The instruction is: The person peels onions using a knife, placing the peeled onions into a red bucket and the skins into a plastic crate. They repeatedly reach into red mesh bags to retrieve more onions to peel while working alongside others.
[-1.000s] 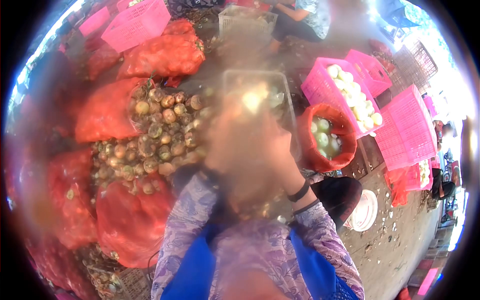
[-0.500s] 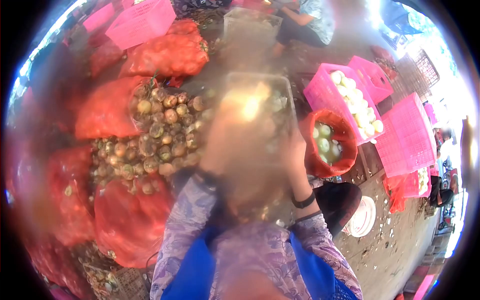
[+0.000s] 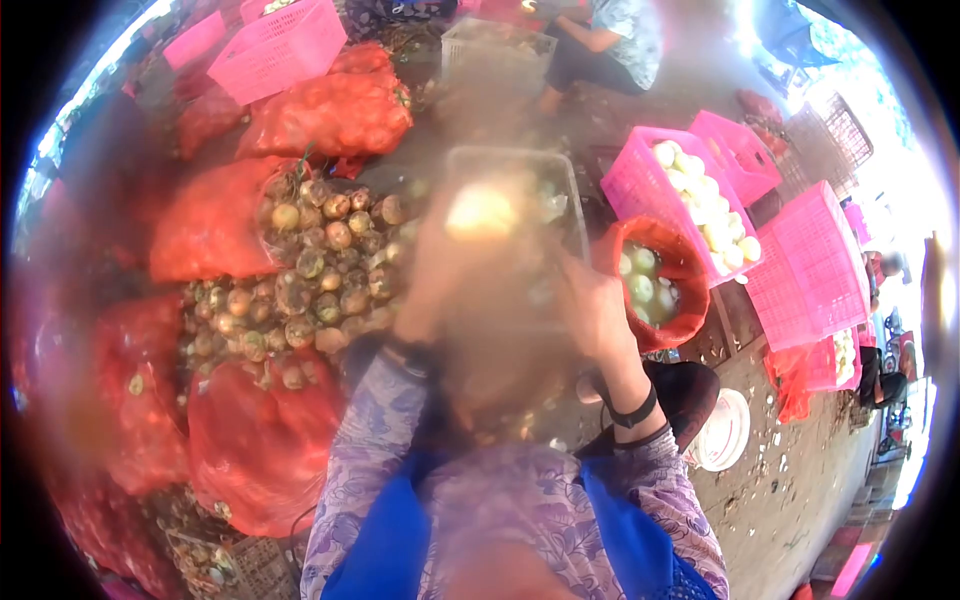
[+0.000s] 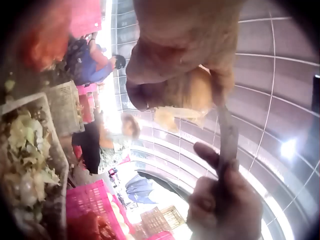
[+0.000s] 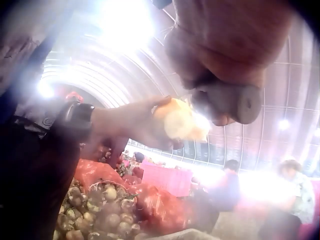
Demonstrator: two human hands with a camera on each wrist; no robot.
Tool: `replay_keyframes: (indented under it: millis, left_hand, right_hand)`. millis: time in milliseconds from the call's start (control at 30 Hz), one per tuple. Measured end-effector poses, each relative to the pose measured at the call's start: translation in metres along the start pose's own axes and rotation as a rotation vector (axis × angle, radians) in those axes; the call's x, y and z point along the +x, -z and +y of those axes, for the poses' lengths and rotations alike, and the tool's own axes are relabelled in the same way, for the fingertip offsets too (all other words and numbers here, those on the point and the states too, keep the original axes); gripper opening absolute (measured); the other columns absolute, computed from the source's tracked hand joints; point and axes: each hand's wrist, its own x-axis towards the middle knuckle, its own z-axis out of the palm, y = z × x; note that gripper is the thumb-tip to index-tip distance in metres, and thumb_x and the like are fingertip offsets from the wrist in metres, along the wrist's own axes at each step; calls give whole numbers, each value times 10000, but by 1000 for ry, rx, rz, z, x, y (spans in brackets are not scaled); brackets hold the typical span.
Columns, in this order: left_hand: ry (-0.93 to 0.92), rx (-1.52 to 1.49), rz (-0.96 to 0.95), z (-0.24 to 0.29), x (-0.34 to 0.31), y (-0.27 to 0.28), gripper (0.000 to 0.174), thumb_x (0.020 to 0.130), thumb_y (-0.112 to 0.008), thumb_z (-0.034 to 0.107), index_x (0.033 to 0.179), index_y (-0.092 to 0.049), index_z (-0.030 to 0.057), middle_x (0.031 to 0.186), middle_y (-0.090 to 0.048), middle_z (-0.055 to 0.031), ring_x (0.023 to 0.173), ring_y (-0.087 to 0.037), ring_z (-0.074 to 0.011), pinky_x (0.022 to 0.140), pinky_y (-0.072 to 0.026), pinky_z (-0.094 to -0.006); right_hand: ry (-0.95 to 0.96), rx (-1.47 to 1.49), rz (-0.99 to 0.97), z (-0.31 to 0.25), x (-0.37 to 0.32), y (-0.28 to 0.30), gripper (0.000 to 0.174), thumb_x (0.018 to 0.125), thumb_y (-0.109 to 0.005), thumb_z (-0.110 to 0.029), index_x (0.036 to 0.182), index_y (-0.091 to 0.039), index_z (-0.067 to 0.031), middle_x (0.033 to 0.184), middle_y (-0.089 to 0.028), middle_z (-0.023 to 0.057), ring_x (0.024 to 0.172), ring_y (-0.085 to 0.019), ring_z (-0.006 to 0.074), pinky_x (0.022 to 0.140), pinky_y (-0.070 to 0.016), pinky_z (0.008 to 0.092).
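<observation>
My left hand (image 4: 185, 40) grips an onion (image 4: 192, 95), its brown skin partly off and a pale layer showing along the lower edge. In my right hand (image 5: 230, 45) is a knife (image 4: 228, 135); the fingers wrap its dark round-ended handle, and its blade reaches up beside the onion in the left wrist view. In the right wrist view the onion's pale cut side faces the knife. A blurred smear covers the middle of the head view, hiding most of the left hand. Both hands are above a pale plastic tub (image 3: 578, 200), which holds peelings in the left wrist view.
Brown onions (image 3: 320, 270) lie heaped at the left among red net sacks (image 3: 260, 440). At the right stand a red-lined bucket (image 3: 690, 320) of peeled onions in liquid, a pink crate (image 3: 630, 185) of peeled onions, and a white bucket (image 3: 725, 430). Another person (image 3: 600, 50) sits ahead.
My right hand has moved away from the left hand, outward to the right and slightly back toward the body. The left hand still holds the onion over the tub.
</observation>
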Motion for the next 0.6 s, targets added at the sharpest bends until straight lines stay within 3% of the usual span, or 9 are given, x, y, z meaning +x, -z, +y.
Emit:
replay_keyframes:
  millis: [67, 133, 233, 333, 400, 433, 467, 533, 600]
  left_hand:
    - [-23, 40, -25, -4, 0, 8, 662, 786, -738, 21, 1401, -496, 5, 1203, -659, -68, 1066, -656, -186, 959, -523, -325]
    - [-22, 48, -13, 4, -8, 3, 651, 794, -738, 33, 1399, -499, 6, 1206, -660, -68, 1074, -656, -186, 965, -520, -328]
    - [29, -71, -66, -16, -14, 10, 619, 818, -736, 67, 1392, -510, 9, 1214, -665, -70, 1098, -653, -185, 985, -511, -334]
    - [121, -400, -125, -57, -9, 14, 589, 843, -735, 101, 1384, -521, 13, 1222, -670, -72, 1123, -650, -185, 1005, -502, -341]
    - [178, -558, -147, -62, -7, 6, 570, 859, -734, 123, 1379, -528, 15, 1227, -673, -73, 1139, -648, -185, 1018, -495, -346]
    - [207, -572, -136, -58, -12, 7, 593, 855, -739, 113, 1395, -513, 15, 1234, -669, -79, 1140, -647, -191, 1014, -500, -346]
    - [245, -588, -133, -46, -19, 0, 617, 852, -744, 103, 1411, -498, 16, 1242, -665, -84, 1141, -647, -197, 1010, -505, -346]
    - [207, -641, -189, -65, -11, 2, 627, 847, -748, 95, 1415, -496, 18, 1245, -661, -84, 1143, -646, -200, 1011, -506, -349]
    - [187, -694, -249, -71, -11, 5, 637, 841, -753, 88, 1420, -494, 21, 1248, -656, -84, 1145, -646, -203, 1012, -506, -351]
  right_hand:
    - [-34, -31, -23, 17, -12, -5, 494, 880, -573, -12, 1372, -586, -59, 1045, -686, 257, 917, -675, 435, 794, -540, 448]
    - [-60, -55, -49, 41, -31, -10, 487, 889, -570, -25, 1374, -582, -61, 1048, -687, 255, 924, -673, 436, 796, -539, 448]
    - [-305, -148, -12, 55, -32, -19, 484, 952, -529, -117, 1430, -527, -42, 1053, -715, 226, 835, -681, 339, 764, -526, 407]
    - [-280, 133, 112, 37, -17, -31, 552, 1037, -484, -290, 1530, -424, -47, 1028, -735, 178, 720, -594, 236, 662, -486, 355]
    - [-101, 93, 87, 19, -2, -35, 601, 1067, -444, -390, 1569, -366, -68, 1013, -723, 188, 684, -563, 220, 617, -468, 343]
    - [94, 3, 221, 26, 6, -49, 562, 1085, -411, -395, 1553, -407, -83, 1020, -716, 210, 673, -556, 214, 610, -466, 341]
    - [113, 10, 215, 24, 9, -47, 562, 1085, -411, -395, 1553, -407, -83, 1020, -716, 210, 673, -556, 214, 610, -466, 341]
    - [41, -43, 154, 20, 8, -41, 489, 1019, -531, -191, 1488, -502, -57, 929, -697, 196, 683, -656, 317, 632, -513, 394]
    - [96, -117, 198, 23, 13, -46, 469, 976, -568, -107, 1441, -561, -55, 957, -708, 203, 694, -668, 328, 643, -525, 408]
